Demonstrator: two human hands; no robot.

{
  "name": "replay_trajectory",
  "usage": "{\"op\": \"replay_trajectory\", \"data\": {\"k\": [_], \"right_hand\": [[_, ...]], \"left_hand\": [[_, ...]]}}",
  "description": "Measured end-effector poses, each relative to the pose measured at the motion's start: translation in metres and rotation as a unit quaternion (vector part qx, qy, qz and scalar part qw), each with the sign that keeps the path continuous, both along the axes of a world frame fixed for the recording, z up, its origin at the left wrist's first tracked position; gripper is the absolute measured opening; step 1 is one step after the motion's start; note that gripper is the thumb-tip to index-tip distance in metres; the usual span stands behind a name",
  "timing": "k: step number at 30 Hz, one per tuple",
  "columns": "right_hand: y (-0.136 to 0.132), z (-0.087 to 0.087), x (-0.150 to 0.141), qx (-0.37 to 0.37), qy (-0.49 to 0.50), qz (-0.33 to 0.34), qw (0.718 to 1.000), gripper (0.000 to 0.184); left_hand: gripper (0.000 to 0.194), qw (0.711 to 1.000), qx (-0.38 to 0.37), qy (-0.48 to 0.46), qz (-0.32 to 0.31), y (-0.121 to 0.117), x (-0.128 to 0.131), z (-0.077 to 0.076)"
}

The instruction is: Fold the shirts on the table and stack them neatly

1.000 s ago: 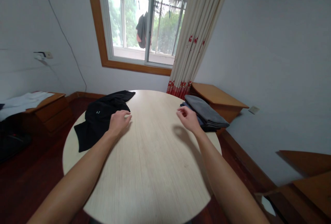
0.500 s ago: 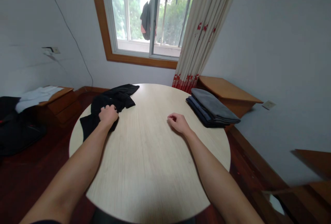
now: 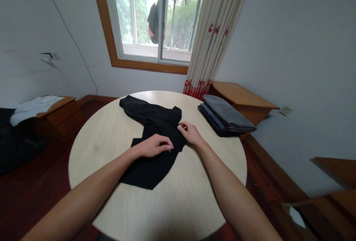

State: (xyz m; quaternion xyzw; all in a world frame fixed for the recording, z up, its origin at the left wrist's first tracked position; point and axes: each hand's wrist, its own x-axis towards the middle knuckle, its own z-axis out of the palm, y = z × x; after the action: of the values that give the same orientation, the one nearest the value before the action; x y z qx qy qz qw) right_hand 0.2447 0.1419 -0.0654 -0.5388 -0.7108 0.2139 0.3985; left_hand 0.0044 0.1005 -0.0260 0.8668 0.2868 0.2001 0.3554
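A rumpled black garment point(image 3: 152, 170) lies across the middle of the round table, one long part reaching to the far left; its exact kind cannot be made out. Over its centre is my left hand point(image 3: 155, 145), palm down with fingers loosely curved and a gap between thumb and fingers. My right hand point(image 3: 190, 132) is at the garment's right edge, fingertips against or just beside the cloth, thumb and forefinger slightly apart. To the right of that hand sits a stack of folded clothes point(image 3: 226, 116), grey on top with dark blue and black below.
The round pale wooden table point(image 3: 97, 155) stands before the window point(image 3: 155, 53). Behind its right side are a curtain point(image 3: 207, 48) and a wooden cabinet point(image 3: 244, 96). White cloth point(image 3: 36, 107) lies on a low drawer unit point(image 3: 63, 116) at left, beside a black bag point(image 3: 20, 152).
My left hand took the black garment from the table's left side and drew it to the middle. My right hand first came away from the folded stack, and now is at the garment's edge.
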Motion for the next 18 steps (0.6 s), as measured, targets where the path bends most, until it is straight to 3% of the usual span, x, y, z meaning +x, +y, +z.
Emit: {"op": "replay_trajectory", "data": {"k": [2, 4, 6, 9, 13, 18], "right_hand": [[-0.001, 0.001, 0.002, -0.019, -0.023, -0.004, 1.000, 0.036], [-0.002, 0.002, 0.002, -0.037, -0.047, 0.000, 0.998, 0.043], [-0.004, 0.002, 0.001, -0.048, -0.059, 0.014, 0.997, 0.052], [-0.007, 0.003, -0.001, -0.058, -0.051, 0.056, 0.995, 0.064], [-0.010, 0.001, 0.000, -0.099, 0.008, 0.123, 0.987, 0.079], [-0.010, 0.006, 0.012, -0.136, 0.057, 0.143, 0.979, 0.077]], "left_hand": [[0.030, 0.999, 0.035, -0.023, 0.020, 0.007, -0.008, -0.001], [0.032, 0.987, 0.122, 0.004, 0.104, 0.021, -0.022, -0.006], [0.045, 0.964, 0.171, 0.089, 0.182, 0.037, -0.036, -0.015], [0.073, 0.937, 0.155, 0.205, 0.235, 0.050, -0.047, -0.027], [0.053, 0.934, 0.163, 0.214, 0.236, 0.053, -0.043, -0.031], [0.026, 0.937, 0.183, 0.193, 0.226, 0.059, -0.044, -0.016]]}}
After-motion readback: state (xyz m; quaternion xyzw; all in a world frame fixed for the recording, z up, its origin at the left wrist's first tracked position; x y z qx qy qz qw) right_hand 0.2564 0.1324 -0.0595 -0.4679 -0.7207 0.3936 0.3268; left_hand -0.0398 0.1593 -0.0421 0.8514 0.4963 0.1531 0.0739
